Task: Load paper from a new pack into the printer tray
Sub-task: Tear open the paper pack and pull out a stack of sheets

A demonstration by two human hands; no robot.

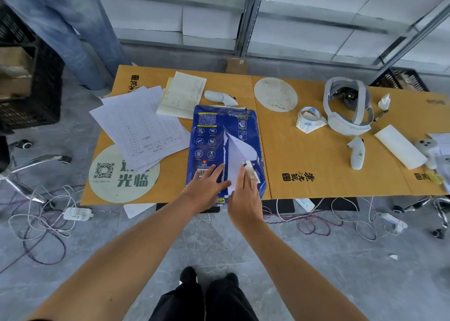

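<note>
A blue paper pack (209,135) lies lengthwise on the cardboard-covered table (316,155), near its front edge. Its wrapper is torn open down the middle, and a white flap of wrapper (239,150) is folded up over the white sheets. My left hand (207,187) lies flat on the pack's near left part with its fingers spread. My right hand (243,194), with bandaged fingers, is at the tear on the right side and grips the near end of the flap. No printer is in view.
Loose printed forms (136,128) and a notepad (182,94) lie left of the pack. A tape roll (309,116), a headset (348,106), controllers (356,155) and a white block (399,145) lie to the right. Cables (48,213) and chair legs are on the floor.
</note>
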